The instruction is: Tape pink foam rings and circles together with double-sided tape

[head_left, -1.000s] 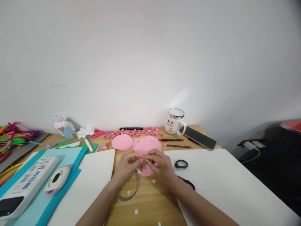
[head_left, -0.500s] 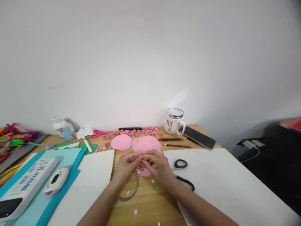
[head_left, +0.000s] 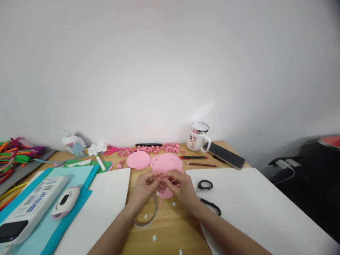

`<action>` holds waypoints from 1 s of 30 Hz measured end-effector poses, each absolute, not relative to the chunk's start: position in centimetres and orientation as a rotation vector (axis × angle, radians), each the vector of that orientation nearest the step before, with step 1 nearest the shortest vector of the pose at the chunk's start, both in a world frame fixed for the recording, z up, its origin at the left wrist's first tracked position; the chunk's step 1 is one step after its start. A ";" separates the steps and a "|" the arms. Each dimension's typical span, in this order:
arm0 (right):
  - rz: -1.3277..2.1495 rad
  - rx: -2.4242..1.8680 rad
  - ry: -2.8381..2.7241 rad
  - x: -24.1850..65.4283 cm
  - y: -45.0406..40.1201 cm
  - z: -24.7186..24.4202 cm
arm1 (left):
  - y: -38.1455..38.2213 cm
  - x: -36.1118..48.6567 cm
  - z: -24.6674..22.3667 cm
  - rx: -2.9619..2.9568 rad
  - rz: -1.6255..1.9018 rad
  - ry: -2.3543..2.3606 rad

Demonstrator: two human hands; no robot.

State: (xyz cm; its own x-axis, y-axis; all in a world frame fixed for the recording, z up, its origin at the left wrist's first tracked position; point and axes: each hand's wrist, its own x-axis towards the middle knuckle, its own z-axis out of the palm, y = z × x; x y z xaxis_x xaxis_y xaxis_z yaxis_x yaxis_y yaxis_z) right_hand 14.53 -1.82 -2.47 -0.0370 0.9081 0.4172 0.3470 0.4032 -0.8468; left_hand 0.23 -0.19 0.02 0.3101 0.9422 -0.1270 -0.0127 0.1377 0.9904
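Observation:
My left hand [head_left: 145,186] and my right hand [head_left: 180,186] meet fingertip to fingertip at the middle of the desk, both pinching a small pink paper piece [head_left: 162,179] that the fingers mostly cover. Behind and under them lie overlapping pink paper circles [head_left: 167,162], with another stack of circles [head_left: 138,160] to the left. A roll of tape [head_left: 156,212] lies flat below my left hand. Black-handled scissors [head_left: 210,205] rest beside my right hand, partly hidden by it. Many small rolled pink pieces [head_left: 152,149] sit along the wall.
White paper sheets [head_left: 255,202] flank the hands. At the right back stand a mug [head_left: 198,140], a phone [head_left: 227,156] and pencils [head_left: 202,164]. At left are a white device [head_left: 33,209], a glue tape dispenser [head_left: 65,202], a bottle [head_left: 73,143] and pipe cleaners [head_left: 16,156].
The view has shifted very slightly. My fingertips have moved a little around the pink piece, and the right-hand fingers are bent differently; both hands stay together.

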 end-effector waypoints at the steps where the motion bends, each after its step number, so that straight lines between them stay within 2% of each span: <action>1: 0.656 -1.128 -1.622 14.5 -1.9 -2.5 | -0.2 0.2 0.0 1.223 0.905 1.031; 21: 0.365 -1.036 -1.763 14.6 -1.6 -2.9 | -0.2 -0.1 0.0 1.173 0.848 1.024; 30: 0.471 -1.004 -1.687 14.8 -1.3 -2.8 | 0.0 -0.2 -0.1 1.014 0.844 0.940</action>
